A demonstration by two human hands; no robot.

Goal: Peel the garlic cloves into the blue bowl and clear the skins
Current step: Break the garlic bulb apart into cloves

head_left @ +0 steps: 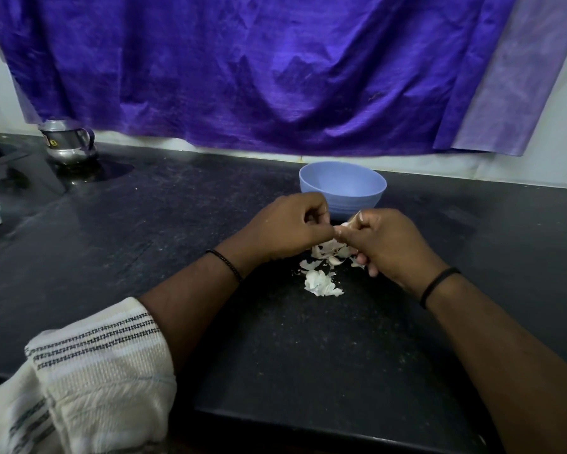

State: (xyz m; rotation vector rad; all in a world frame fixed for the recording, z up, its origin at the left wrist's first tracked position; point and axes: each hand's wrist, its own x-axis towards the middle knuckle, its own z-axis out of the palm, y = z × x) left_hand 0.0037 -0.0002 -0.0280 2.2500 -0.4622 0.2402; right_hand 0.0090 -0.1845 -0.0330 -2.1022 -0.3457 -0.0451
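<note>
Worktop (308, 355): dark speckled stone, running the full width of the view. Bowl (342, 188): blue, upright, on the worktop just beyond the hands; its inside shows no contents from this angle. Left hand (285, 227): fingers curled, thumb and forefinger pinching at the clove where the two hands meet; a thin black band on the wrist. Right hand (390, 240): fingers curled round the clove (345, 228), a pale piece of which shows between thumb and fingers; a black band on this wrist too. Both hands are held just above the worktop, in front of the bowl. Skins (321, 280): loose white flakes in a small heap on the worktop directly under and just nearer than the hands. Sleeve (88, 371): cream cloth with dark woven stripes, on the left forearm. Steel jug (67, 142): far left at the back of the worktop. Purple cloth (242, 77): hung across the wall behind.
</note>
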